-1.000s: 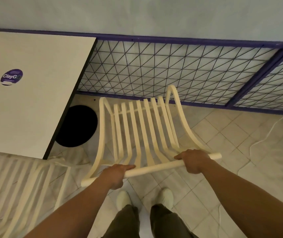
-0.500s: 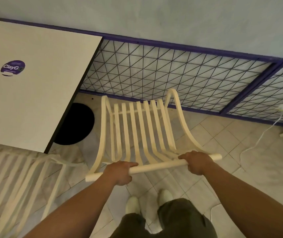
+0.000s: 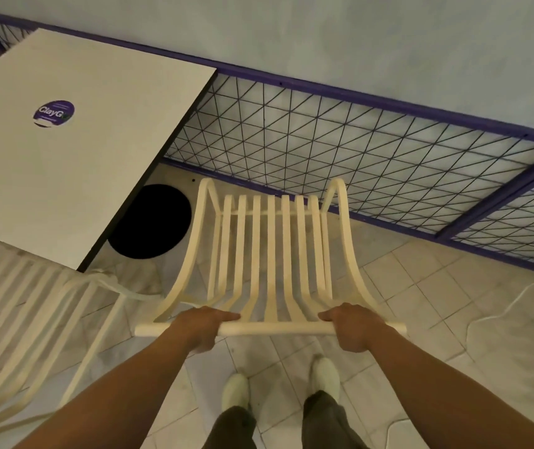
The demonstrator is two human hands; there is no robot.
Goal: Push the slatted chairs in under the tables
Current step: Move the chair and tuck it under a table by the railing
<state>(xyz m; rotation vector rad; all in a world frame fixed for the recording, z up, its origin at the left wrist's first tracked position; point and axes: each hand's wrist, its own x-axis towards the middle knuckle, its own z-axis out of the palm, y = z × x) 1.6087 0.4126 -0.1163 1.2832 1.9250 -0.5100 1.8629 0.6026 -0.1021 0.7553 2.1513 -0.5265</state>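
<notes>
The white table (purple ClayGo sticker on top) has the cream slatted chair just right of it, not under it. The left hand and right hand grip the chair's top rail, fingers curled over it toward the slats.

The left hand and right hand sit near either end of the chair rail, its slats running ahead of them. Ahead-left stands the counter, with its base on the floor under its right edge. A second chair is left of the left hand. A grille runs ahead, beyond the chair. A cable lies right of the right hand.
</notes>
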